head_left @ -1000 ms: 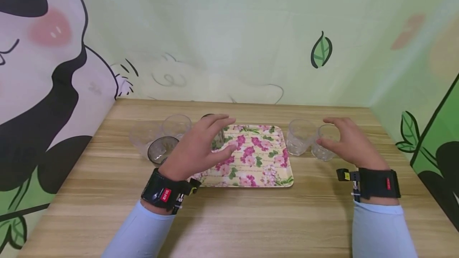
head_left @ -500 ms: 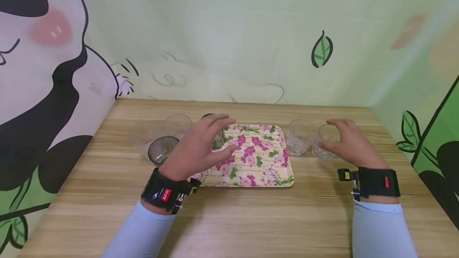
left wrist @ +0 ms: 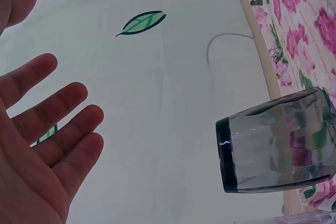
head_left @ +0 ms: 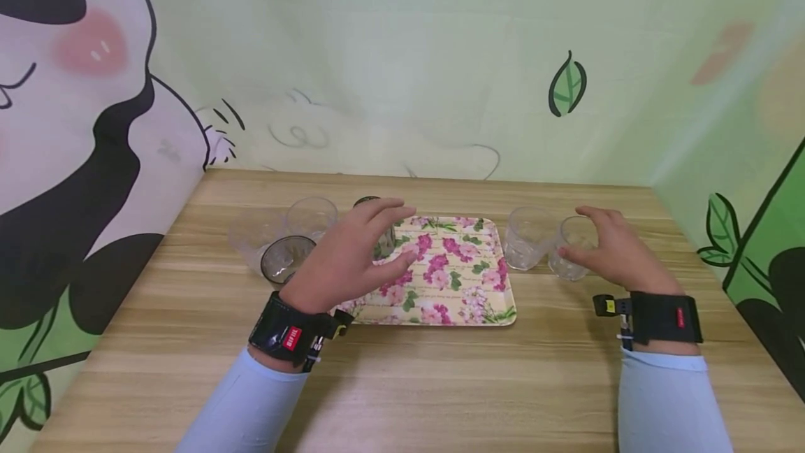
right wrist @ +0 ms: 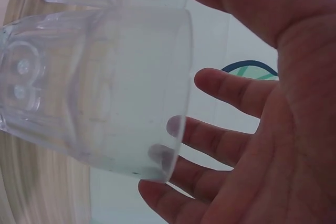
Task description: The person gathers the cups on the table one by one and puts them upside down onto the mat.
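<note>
My left hand [head_left: 352, 254] hovers over the left part of a flowered tray [head_left: 487, 278], fingers extended and thumb apart, holding nothing. A smoky dark-rimmed tumbler [left wrist: 273, 140] stands on that tray; in the head view the hand hides most of it. At the right, my right hand [head_left: 619, 247] is spread beside a clear tumbler [head_left: 569, 270]. The right wrist view has the fingers [right wrist: 210, 135] extended behind the tumbler's rim, with the thumb on the opposite side and a gap before the palm. Another clear tumbler [head_left: 525, 250] stands immediately left of it.
Left of the tray are a second smoky tumbler [head_left: 287, 261] and two clear tumblers, one farther back [head_left: 312, 214] and one at the outer left [head_left: 248, 233]. All stand on a wooden table [head_left: 440, 390]. A printed cloth wall [head_left: 409, 89] rises behind the table's far edge.
The right hand has shifted very slightly right. The whole head view has tilted a little. The left hand, the tray and the tumblers keep their places.
</note>
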Available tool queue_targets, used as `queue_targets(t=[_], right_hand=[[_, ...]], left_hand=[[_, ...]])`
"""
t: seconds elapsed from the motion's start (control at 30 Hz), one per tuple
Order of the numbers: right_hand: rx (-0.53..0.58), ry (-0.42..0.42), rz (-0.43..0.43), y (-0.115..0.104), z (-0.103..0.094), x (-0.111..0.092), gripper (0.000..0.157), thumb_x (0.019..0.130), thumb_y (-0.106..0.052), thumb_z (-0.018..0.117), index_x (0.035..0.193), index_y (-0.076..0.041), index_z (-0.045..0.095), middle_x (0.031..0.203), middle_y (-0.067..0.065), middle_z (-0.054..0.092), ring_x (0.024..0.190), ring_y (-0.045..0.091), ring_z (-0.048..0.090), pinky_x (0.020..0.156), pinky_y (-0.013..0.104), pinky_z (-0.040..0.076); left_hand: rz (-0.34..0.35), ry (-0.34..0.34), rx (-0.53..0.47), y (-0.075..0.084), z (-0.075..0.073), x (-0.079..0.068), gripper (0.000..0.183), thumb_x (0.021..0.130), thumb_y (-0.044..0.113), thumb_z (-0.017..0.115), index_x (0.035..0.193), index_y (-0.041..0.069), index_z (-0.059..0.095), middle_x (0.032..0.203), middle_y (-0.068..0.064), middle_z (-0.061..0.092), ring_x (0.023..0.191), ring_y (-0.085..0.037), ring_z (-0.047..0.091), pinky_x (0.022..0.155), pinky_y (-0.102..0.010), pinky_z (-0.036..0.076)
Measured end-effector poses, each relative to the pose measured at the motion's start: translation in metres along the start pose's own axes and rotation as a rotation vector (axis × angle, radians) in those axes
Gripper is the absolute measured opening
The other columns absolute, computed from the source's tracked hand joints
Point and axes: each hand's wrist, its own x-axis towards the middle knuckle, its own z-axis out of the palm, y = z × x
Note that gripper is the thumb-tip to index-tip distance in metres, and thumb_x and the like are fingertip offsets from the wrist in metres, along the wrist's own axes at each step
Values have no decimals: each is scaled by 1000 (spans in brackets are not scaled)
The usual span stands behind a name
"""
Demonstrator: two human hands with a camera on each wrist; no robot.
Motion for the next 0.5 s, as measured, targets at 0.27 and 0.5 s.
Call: queue_targets(t=[0.27, 0.5], right_hand=[[15, -8, 29, 3, 5, 5, 95, 91, -43, 70, 157, 3, 19, 155, 46, 22, 138, 63, 28, 109, 82, 32], [25, -10, 31, 8, 8, 8, 94, 92, -44, 69, 157, 2, 19, 155, 46, 25, 139, 63, 28, 109, 82, 32]], left_hand=[[5, -8, 12, -1, 0, 1, 55, 95, 42, 64, 142, 14, 54, 143, -12, 59, 133, -27, 53, 109, -50, 53], [-3, -16, 5, -2, 0, 0, 56, 95, 43, 63, 143, 15, 54, 144, -13, 58, 133, -27, 53, 108, -50, 53]])
